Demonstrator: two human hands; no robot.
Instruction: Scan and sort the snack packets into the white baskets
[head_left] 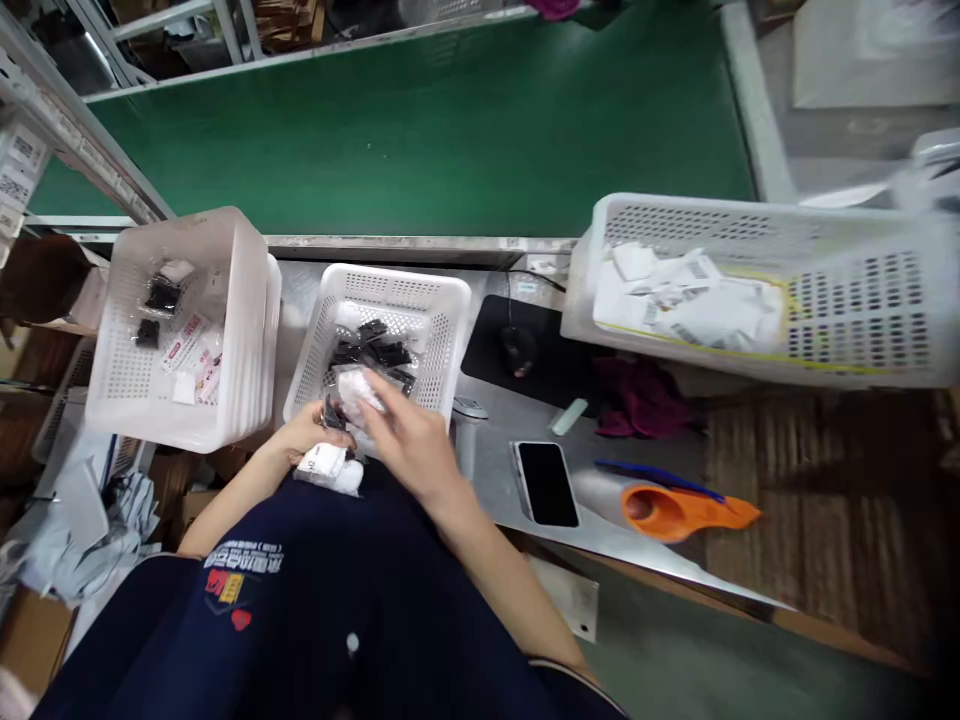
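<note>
- white perforated plastic forms the small middle basket [439, 300], which sits at the near edge of the bench and holds a heap of small black parts in clear bags [373, 350].
- the right hand [412, 435] reaches in over the basket's near rim, palm down, wrist bent, forearm running back to the lower right; its fingers pinch a small clear packet with a white label [358, 388].
- the left hand [304, 432] lies just beside it at the basket's near corner, fingers curled around a small dark part [331, 413]; how tight the hold is cannot be told.
- a white labelled packet [330, 467] rests below both hands, against the dark blue garment [315, 600].
- to the left stands a taller white plastic basket [247, 300] with a few black parts and red-and-white labels inside.
- to the right, on the grey metal benchtop [487, 470], lie a black phone [547, 483], a black computer mouse [518, 348] on a dark pad, a maroon cloth [637, 400] and an orange plastic tool [675, 510].
- a large white perforated crate [862, 300] with white paper slips sits far right, well apart from the hands.
- a green conveyor belt [450, 130] runs behind the baskets.
</note>
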